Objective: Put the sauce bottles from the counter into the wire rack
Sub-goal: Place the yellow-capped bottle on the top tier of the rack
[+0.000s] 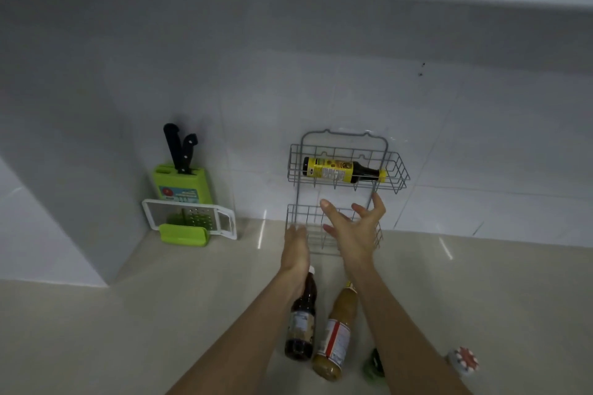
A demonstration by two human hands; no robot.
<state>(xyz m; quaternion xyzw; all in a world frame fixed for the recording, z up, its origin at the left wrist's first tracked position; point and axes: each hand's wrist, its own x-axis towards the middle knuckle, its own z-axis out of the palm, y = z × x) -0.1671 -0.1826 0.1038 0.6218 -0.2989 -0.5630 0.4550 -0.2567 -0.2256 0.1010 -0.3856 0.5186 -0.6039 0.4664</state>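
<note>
Beige counter [160, 314], tiled wall [321, 90]; wire rack [345, 135] on wall, one yellow-capped bottle [343, 170] lying in its top basket [398, 173]; dark bottle [300, 324] and tan bottle [337, 330] lying on counter below; my left hand [296, 247] flat, my right hand [356, 228] spread, both empty, before lower basket [298, 215].

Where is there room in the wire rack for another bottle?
The lower basket looks bare. The upper basket is crowded: a yellow-capped sauce bottle lies across it. Bare counter lies between grater and lower basket.
</note>
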